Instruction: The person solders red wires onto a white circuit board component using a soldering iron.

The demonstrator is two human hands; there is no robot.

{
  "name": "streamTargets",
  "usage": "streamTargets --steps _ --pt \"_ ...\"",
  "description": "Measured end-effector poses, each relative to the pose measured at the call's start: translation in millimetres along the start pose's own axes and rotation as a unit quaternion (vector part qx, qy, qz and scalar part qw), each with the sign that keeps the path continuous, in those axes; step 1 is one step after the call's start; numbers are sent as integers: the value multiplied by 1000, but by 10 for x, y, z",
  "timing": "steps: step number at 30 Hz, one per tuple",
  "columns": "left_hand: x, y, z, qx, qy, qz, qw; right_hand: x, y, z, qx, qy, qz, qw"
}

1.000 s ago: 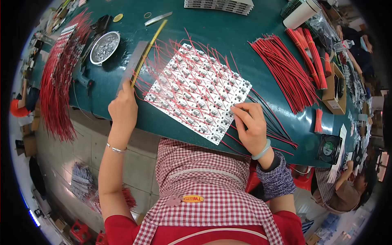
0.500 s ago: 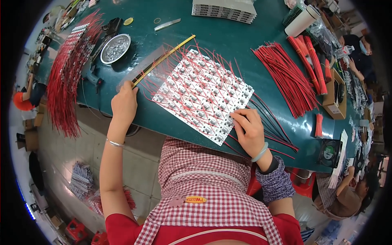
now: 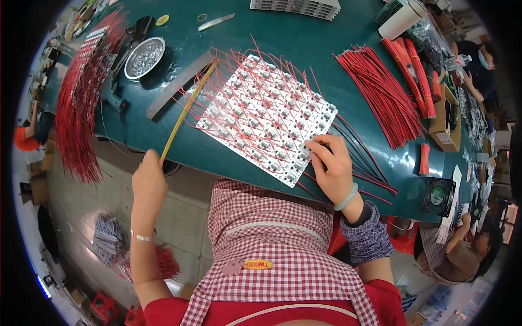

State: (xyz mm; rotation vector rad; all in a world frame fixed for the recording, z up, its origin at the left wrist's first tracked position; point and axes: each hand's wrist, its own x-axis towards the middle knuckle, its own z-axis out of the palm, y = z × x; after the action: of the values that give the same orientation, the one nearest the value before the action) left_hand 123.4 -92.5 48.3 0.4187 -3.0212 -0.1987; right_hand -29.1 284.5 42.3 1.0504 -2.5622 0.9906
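Observation:
A white panel of circuit boards [image 3: 261,122] lies on the green table in front of me, with thin red wires strewn across it. My left hand [image 3: 148,187] is closed around the lower end of a long thin yellow strip [image 3: 187,111], which slants up beside the panel's left side. The right hand [image 3: 331,165] rests at the panel's right edge, fingers bent and drawn together over the boards. What its fingertips grip, if anything, is hidden. Red and dark wires [image 3: 370,157] run out past that hand to the right.
A grey metal ruler [image 3: 176,87] and a metal bowl of small parts [image 3: 144,57] lie left of the panel. Wired boards [image 3: 81,108] hang over the left edge. Red wire bundles [image 3: 380,98], a carton [image 3: 447,122] and a fan [image 3: 436,195] stand right. Co-workers sit around.
My left hand has drawn the yellow strip toward me and down-left, away from the grey ruler, past the table's edge. The right hand stays at the panel's edge.

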Motion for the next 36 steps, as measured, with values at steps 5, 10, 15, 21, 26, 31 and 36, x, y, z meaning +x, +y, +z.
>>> streamTargets --steps 5,10,15,21,26,31,36 --pt "-794 52 -14 -472 -30 -253 844 118 -373 25 47 -10 -11 999" --pt "-1379 90 17 -603 -38 -367 707 162 -590 425 75 -56 -7 996" --pt "-1749 224 -94 -592 -11 -320 739 119 -611 574 46 1 -11 999" --pt "-1674 483 -173 -490 -120 -249 826 67 -604 471 114 63 39 991" --pt "-1566 568 -154 -444 -120 -197 866 -47 -417 305 49 104 88 989" --pt "-1455 735 -177 -429 -127 -207 870 -79 -346 279 67 88 137 984" --pt "-1308 956 2 -436 -104 -147 882 -101 -332 298 78 83 120 986"
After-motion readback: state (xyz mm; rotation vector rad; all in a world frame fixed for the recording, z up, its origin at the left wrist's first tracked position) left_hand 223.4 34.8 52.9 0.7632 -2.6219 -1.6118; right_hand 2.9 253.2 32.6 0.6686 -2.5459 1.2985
